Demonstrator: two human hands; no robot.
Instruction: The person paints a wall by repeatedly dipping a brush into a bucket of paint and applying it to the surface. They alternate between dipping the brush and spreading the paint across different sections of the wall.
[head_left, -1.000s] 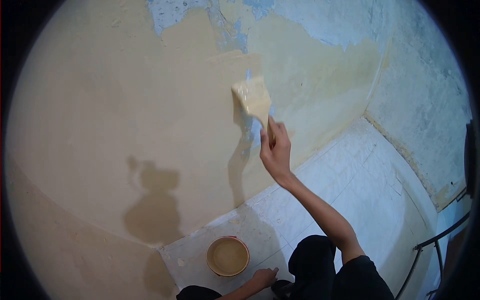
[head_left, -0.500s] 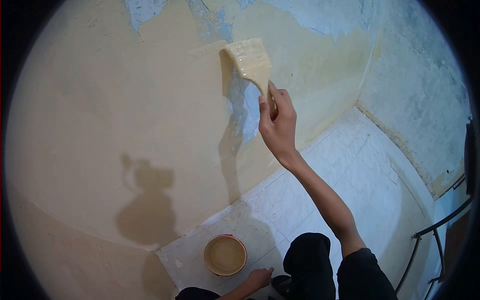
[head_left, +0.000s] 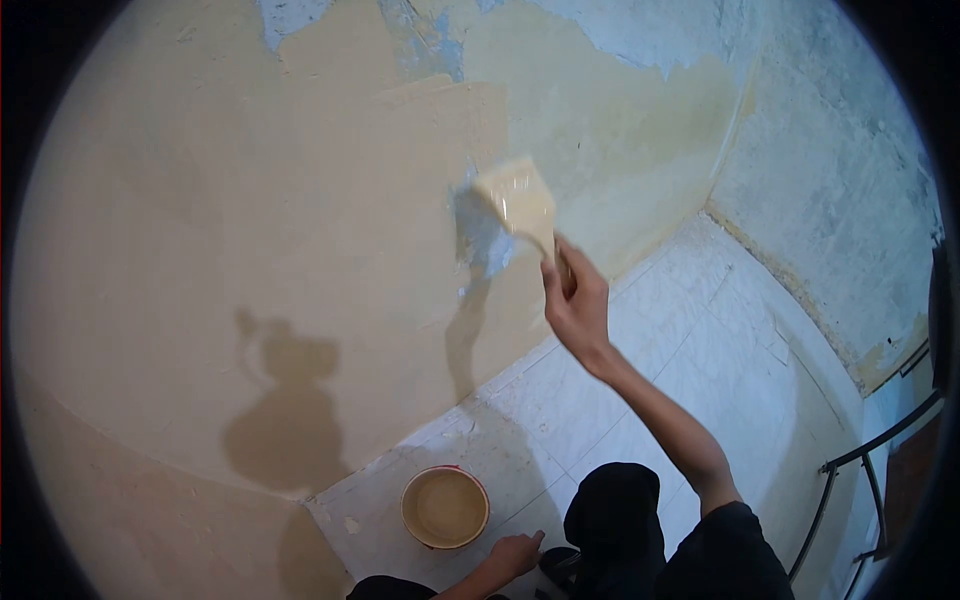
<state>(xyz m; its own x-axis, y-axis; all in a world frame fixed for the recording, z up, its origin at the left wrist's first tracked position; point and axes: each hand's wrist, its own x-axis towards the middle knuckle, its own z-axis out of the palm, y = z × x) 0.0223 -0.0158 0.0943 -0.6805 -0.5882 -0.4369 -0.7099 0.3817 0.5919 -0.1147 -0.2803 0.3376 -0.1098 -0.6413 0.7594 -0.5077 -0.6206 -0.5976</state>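
Right hand point(head_left: 575, 305): raised high above the bucket point(head_left: 444, 507) and a little right of it, arm stretched up from the lower edge of the view. Fingers wrapped tight round the handle of a brush point(head_left: 518, 200).

Brush: wide and flat, bristles loaded with cream paint. It lies against the wall point(head_left: 250, 200), well above the bucket, head tilted up and left, handle running down and right into the fist. Bristles touch the right edge of a bare blue patch point(head_left: 480, 235) in the cream coat.

Wall: mostly cream above and left of the bucket. Rough blue-grey plaster shows along the top and far to the bucket's right, past the corner.

Bucket: round, red-rimmed, cream paint inside. It stands on the pale floor point(head_left: 700, 340), close to the foot of the wall.

Left hand point(head_left: 515, 553): low, just right of the bucket, down at the floor and apart from the rim. It is small and near the frame's edge; spread or closed, I cannot tell.

Dark trouser leg point(head_left: 615, 520) right of the bucket, beside the left hand. Shadow point(head_left: 285, 415) on the wall up and left of the bucket. Dark railing point(head_left: 870, 490) far right of it.
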